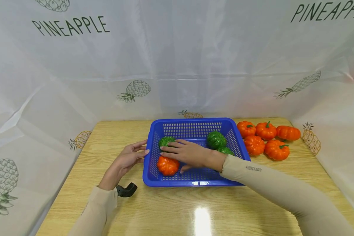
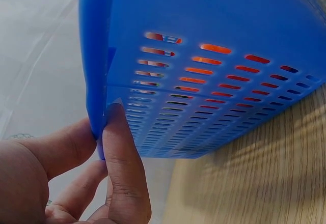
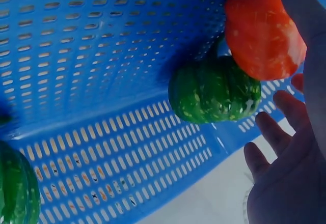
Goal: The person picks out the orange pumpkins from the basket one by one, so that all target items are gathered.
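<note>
A blue plastic basket (image 1: 194,120) with slotted walls stands on the table. My left hand (image 1: 127,160) pinches its left rim between thumb and fingers, which shows closely in the left wrist view. Inside the basket, my right hand (image 1: 191,154) reaches over the left half, fingers extended and spread. Under its fingertips lie an orange pumpkin (image 1: 168,166) and, behind that, a green pumpkin (image 1: 166,141). The right wrist view shows the thumb beside the orange pumpkin (image 3: 262,30); whether it touches cannot be told. Two more green pumpkins (image 1: 216,140) sit at the right end, one partly hidden by the wrist.
Several orange pumpkins (image 1: 265,131) lie grouped on the wooden table (image 1: 165,209), just right of the basket. A black curved piece (image 1: 128,190) shows beside the left sleeve. White cloth (image 1: 177,65) printed with pineapples hangs behind and at both sides.
</note>
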Demonstrator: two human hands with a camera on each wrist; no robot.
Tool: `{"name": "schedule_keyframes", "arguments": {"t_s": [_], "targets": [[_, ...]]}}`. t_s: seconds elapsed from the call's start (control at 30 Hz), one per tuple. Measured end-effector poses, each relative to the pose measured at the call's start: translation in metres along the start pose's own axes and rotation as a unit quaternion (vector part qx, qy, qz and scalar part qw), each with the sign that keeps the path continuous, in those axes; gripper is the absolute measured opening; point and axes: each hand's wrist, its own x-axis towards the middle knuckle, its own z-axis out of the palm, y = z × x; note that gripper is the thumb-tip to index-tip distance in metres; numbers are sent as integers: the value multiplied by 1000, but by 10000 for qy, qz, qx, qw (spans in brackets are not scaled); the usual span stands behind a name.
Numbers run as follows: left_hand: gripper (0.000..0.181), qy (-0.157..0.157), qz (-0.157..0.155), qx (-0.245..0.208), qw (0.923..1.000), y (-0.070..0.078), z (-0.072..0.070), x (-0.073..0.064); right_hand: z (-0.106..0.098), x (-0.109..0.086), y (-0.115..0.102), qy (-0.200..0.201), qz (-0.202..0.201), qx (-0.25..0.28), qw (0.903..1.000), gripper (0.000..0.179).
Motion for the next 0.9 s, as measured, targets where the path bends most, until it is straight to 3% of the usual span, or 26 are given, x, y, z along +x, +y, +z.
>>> {"name": "schedule_keyframes", "arguments": {"t_s": [0.5, 0.7, 0.9], "targets": [[60, 10, -52, -57, 10000, 1, 2, -1, 8, 7, -1, 760, -300, 124, 9966, 80], [59, 42, -74, -80, 9999, 1, 1, -1, 6, 5, 0, 823, -271, -60, 9962, 77], [60, 28, -44, -101, 9999, 0, 1, -1, -6, -6, 3, 836, -74, 76, 9964, 78]]}}
